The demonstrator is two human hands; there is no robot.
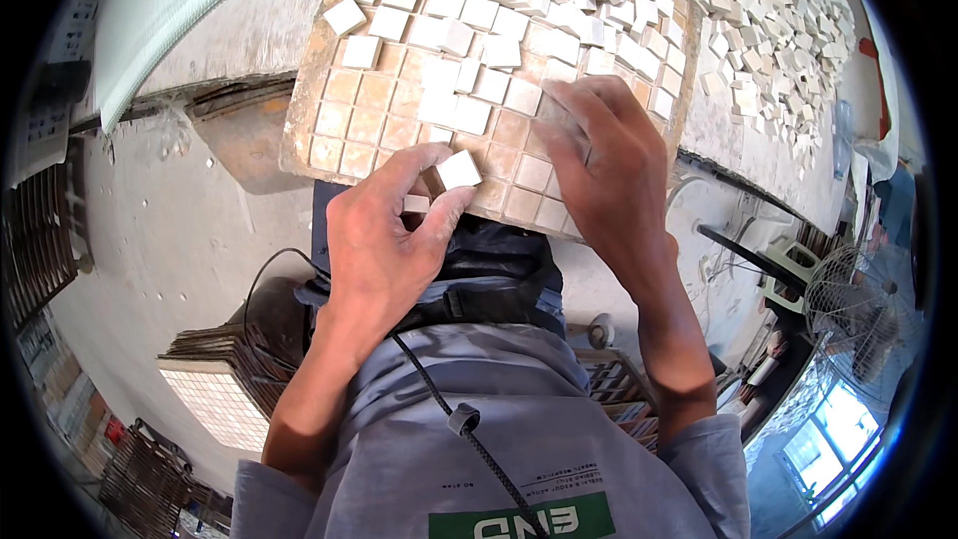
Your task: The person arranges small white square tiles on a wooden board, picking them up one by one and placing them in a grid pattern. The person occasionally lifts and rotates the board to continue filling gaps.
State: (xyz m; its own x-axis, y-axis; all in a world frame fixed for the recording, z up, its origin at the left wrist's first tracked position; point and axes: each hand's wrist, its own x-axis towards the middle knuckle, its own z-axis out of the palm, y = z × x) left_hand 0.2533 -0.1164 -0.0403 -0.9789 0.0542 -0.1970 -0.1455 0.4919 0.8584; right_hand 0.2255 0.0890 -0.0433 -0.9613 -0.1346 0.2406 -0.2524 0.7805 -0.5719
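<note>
My left hand (389, 230) is closed on small square white mosaic tiles near the board's front edge. One held tile (460, 171) sticks out between thumb and forefinger, and a tile edge (415, 204) shows lower in the grip. My right hand (609, 155) hovers over the front right of the gridded board (329, 120), its fingers bent and apart, the tips slightly blurred, with no tile visible between them. Square recesses cover the tan board. White tiles (489, 85) sit in some, while others lie loose or tilted on top toward the back.
A large spread of loose tiles (778, 40) covers the worktable at the right. A pale green padded sheet (190, 10) lies at the left. Stacked gridded boards (215, 389) stand on the floor at lower left; a fan (863, 294) stands at the right.
</note>
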